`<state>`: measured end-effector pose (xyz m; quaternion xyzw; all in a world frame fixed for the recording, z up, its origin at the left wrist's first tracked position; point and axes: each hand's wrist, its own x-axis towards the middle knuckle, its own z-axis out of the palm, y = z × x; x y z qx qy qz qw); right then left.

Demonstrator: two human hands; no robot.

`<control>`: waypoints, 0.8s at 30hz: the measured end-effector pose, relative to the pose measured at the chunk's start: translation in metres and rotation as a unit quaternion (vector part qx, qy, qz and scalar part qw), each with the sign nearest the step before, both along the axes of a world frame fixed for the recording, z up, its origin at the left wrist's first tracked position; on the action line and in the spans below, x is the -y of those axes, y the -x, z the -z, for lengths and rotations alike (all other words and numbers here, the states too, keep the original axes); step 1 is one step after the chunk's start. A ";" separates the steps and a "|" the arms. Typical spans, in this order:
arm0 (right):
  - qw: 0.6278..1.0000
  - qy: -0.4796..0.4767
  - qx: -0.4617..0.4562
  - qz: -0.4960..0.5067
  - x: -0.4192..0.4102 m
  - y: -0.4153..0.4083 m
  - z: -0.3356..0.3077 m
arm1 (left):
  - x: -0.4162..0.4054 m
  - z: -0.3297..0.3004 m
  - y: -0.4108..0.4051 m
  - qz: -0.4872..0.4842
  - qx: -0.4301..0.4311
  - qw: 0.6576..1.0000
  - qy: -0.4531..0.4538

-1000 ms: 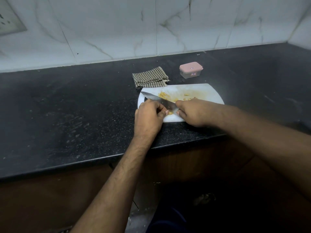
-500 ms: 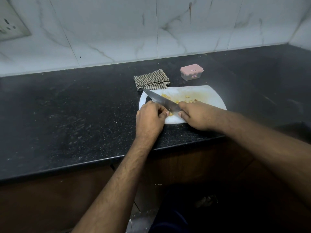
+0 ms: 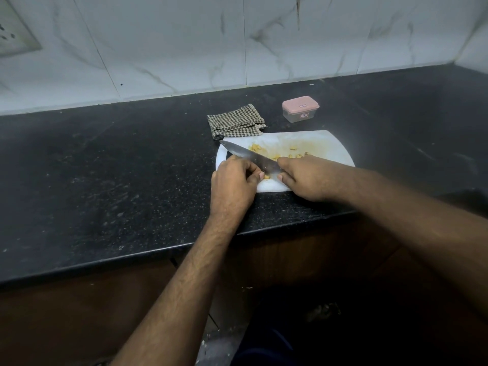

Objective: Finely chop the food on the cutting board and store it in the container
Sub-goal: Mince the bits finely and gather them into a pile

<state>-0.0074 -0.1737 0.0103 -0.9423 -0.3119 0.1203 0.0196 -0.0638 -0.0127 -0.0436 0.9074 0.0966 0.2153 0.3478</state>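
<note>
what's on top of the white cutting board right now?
On the white cutting board: yellow food pieces, a steel knife blade, and both hands' fingers at its near edge. Whatever lies under the hands is hidden.

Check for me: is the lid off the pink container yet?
No, the pink lid still sits closed on the container, which stands on the counter behind the cutting board.

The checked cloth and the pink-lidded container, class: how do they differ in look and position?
The checked cloth is soft, folded and flat; the pink-lidded container is rigid, boxy, with a clear base. The cloth's corner meets the white cutting board; the container stands apart, farther back and to the right. The cloth is patterned; the container's lid is plain pink. Both rest untouched on the black counter.
</note>
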 end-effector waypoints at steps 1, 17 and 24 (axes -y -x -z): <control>1.000 0.005 0.001 -0.002 -0.001 0.001 -0.001 | 0.000 0.000 0.000 -0.001 0.000 1.000 0.000; 1.000 -0.003 0.001 0.017 -0.003 0.002 -0.001 | 0.000 0.000 0.001 -0.006 -0.013 1.000 -0.009; 0.999 -0.033 -0.010 0.029 0.002 0.000 0.004 | 0.000 -0.001 0.000 -0.006 -0.009 1.000 -0.001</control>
